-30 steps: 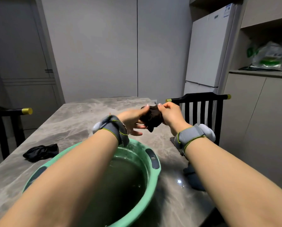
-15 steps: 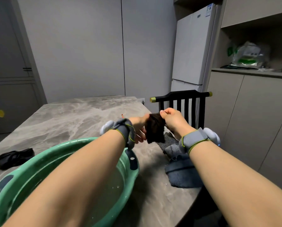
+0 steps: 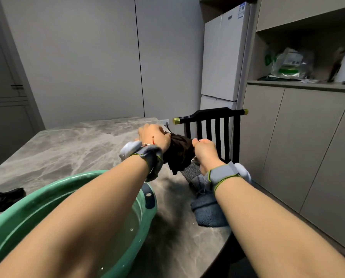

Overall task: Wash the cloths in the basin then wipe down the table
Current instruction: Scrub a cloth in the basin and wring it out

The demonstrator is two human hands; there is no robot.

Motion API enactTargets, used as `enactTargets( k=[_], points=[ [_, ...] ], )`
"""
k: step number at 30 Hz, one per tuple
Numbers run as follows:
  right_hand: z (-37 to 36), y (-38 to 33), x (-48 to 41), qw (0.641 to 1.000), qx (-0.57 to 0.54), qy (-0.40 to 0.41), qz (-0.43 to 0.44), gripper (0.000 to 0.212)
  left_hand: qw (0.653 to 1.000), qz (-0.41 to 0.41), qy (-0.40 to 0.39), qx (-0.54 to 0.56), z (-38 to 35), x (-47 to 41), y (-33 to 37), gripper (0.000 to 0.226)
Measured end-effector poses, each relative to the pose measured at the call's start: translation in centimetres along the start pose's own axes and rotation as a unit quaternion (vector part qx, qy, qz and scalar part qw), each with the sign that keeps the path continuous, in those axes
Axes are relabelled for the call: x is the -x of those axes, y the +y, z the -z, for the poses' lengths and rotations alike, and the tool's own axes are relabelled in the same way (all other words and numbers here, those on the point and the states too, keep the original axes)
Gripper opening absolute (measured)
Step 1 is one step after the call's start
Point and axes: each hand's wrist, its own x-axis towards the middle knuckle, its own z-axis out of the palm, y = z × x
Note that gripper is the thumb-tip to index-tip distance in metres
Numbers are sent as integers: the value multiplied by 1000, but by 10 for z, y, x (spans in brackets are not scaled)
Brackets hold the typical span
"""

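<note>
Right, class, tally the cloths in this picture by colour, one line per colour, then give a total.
Brown: 1, the brown cloth gripped by the left hand and the right hand.
Black: 1, the black cloth on the table.
Grey: 1, the grey cloth by the right wrist.
Blue: 1, the blue cloth beside it.
Total: 4.

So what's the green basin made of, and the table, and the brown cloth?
The green basin looks like plastic: smooth, one even colour, moulded rim. The table looks like polished stone or a stone-look slab: grey with pale veins and a soft shine. The brown cloth is soft fabric: it hangs in folds.
</note>
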Motion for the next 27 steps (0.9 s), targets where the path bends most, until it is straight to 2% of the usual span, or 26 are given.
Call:
enactTargets(
  k=[3,4,6,8,10,14,17,20,23,25,27],
  points=[
    [0,-12,5,987,-137,-73,-47,15,983,60,-75,154,4,-12,-2,29],
    [3,-14,5,981,-145,-109,-60,12,976,66,-97,182,4,-15,-3,28],
    [8,-20,9,980,-77,-165,-87,25,971,58,-121,200,6,-14,0,24],
    [8,-21,11,979,2,-179,-99,29,959,48,-152,236,7,-8,4,24],
    [3,-19,7,988,7,-128,-86,18,951,47,-172,252,5,-5,6,32],
    [-8,-15,-5,997,-19,-44,-57,10,949,71,-148,269,3,-3,3,37],
    [-7,-11,-11,987,-110,-14,-117,26,948,111,-124,271,6,-2,2,35],
    [-2,-8,-14,978,-144,-1,-154,32,923,145,-127,333,11,-1,-2,30],
    [-1,-7,-18,983,-110,4,-147,43,912,166,-138,347,13,0,-6,35],
    [2,-12,-14,992,-51,43,-103,49,910,171,-160,341,13,2,-7,33],
    [12,-10,-13,994,53,87,-30,35,907,172,-166,348,13,3,-5,34]
  ],
)
